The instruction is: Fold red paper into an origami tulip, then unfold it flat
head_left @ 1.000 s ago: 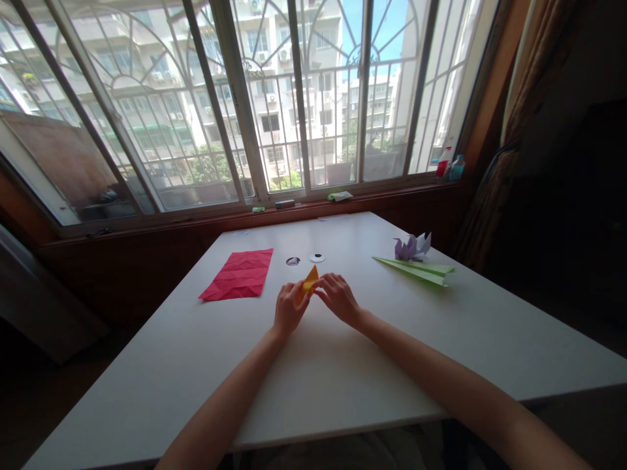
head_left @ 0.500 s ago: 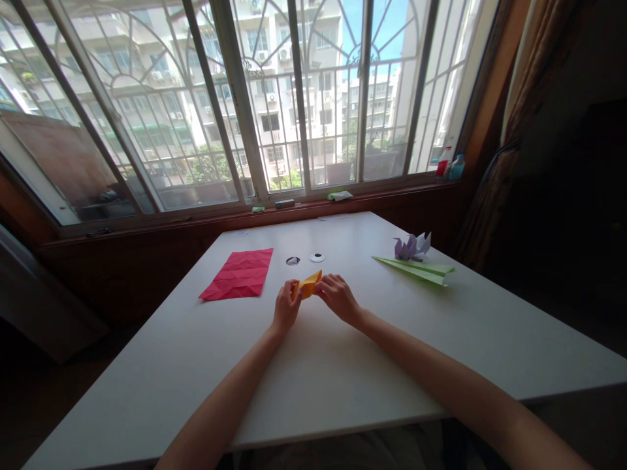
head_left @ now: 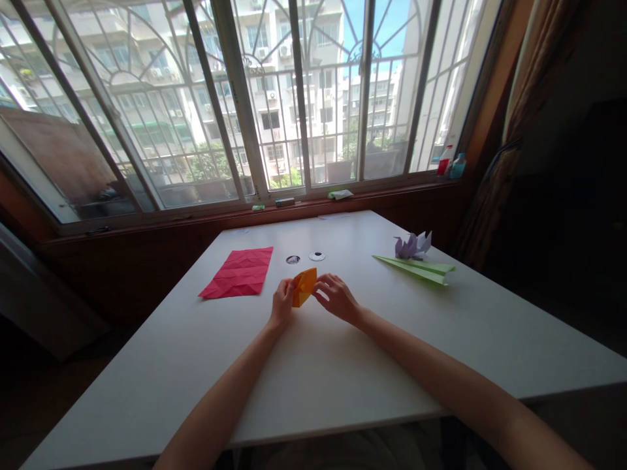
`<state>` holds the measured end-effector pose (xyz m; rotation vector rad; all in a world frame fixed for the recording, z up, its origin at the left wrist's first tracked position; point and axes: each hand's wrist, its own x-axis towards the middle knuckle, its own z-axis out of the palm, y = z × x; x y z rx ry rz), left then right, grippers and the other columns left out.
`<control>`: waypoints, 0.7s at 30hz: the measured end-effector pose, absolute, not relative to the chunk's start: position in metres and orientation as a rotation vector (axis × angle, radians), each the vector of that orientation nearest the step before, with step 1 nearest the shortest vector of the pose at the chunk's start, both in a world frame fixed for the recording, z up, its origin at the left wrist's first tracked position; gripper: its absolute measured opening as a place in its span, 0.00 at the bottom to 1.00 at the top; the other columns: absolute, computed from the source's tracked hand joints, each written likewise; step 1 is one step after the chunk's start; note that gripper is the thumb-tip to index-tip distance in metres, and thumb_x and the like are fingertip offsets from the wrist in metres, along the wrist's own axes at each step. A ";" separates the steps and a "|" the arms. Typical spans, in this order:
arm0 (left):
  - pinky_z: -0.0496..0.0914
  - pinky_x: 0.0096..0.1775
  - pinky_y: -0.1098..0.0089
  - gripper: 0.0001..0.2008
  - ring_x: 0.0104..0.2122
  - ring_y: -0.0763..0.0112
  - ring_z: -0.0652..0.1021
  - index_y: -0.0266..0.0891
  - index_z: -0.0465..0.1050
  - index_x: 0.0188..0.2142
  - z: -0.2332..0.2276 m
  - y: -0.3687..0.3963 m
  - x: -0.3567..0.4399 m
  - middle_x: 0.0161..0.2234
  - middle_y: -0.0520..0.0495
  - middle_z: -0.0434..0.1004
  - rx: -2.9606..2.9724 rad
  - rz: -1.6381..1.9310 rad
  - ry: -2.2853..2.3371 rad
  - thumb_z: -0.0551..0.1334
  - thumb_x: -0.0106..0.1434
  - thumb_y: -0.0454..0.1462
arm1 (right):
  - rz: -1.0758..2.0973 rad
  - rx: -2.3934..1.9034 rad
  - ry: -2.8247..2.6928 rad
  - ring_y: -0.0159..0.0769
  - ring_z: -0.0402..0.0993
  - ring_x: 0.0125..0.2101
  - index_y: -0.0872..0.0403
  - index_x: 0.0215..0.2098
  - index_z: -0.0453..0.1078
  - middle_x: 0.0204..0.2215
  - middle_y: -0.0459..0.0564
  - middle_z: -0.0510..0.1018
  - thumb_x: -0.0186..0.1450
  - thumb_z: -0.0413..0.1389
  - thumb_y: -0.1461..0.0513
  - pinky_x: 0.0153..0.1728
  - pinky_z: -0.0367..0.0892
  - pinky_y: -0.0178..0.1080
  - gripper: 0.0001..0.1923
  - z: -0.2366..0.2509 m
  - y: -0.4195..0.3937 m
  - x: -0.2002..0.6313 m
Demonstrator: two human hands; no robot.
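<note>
An orange folded paper [head_left: 305, 287] is held up just above the table, its flat faceted side turned toward me. My left hand [head_left: 283, 301] pinches its left edge, thumb in front and fingers partly hidden behind. At the paper's right edge is my right hand [head_left: 337, 297], its fingers loosely curved with a gap between thumb and forefinger. The fingertips are very near the paper; whether they touch it is too small to tell.
Creased red paper [head_left: 238, 273] lies left on the white table [head_left: 294, 378]. Two round grommets [head_left: 317, 256] sit beyond my hands. On the right are a green paper plane [head_left: 416, 268] and purple folded paper [head_left: 412, 246]. A barred window stands behind, with bottles [head_left: 457, 167] on its sill.
The orange paper has turned in my left hand, now showing a broader side. My right fingers have loosened from its right end and drawn slightly away.
</note>
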<state>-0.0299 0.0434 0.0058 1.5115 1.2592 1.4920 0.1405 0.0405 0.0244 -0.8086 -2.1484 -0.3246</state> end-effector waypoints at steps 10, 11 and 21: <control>0.62 0.25 0.74 0.21 0.24 0.73 0.69 0.36 0.67 0.27 0.009 0.041 -0.030 0.23 0.50 0.68 1.635 1.497 1.298 0.49 0.57 0.52 | -0.174 -0.886 -2.174 0.30 0.63 0.23 0.54 0.23 0.62 0.21 0.46 0.70 0.62 0.48 0.58 0.31 0.57 0.35 0.12 0.027 0.038 0.141; 0.61 0.24 0.74 0.21 0.23 0.73 0.68 0.36 0.67 0.26 0.009 0.041 -0.030 0.22 0.50 0.68 1.658 1.499 1.306 0.49 0.57 0.52 | -0.159 -0.895 -2.168 0.30 0.63 0.23 0.54 0.24 0.62 0.21 0.46 0.70 0.62 0.48 0.58 0.30 0.57 0.34 0.11 0.027 0.038 0.141; 0.64 0.28 0.74 0.19 0.27 0.73 0.70 0.37 0.68 0.32 0.016 0.032 -0.026 0.26 0.50 0.71 1.761 1.480 1.283 0.48 0.59 0.49 | -0.087 -0.922 -2.177 0.31 0.68 0.28 0.54 0.34 0.65 0.31 0.49 0.73 0.58 0.50 0.67 0.30 0.61 0.33 0.06 0.021 0.040 0.138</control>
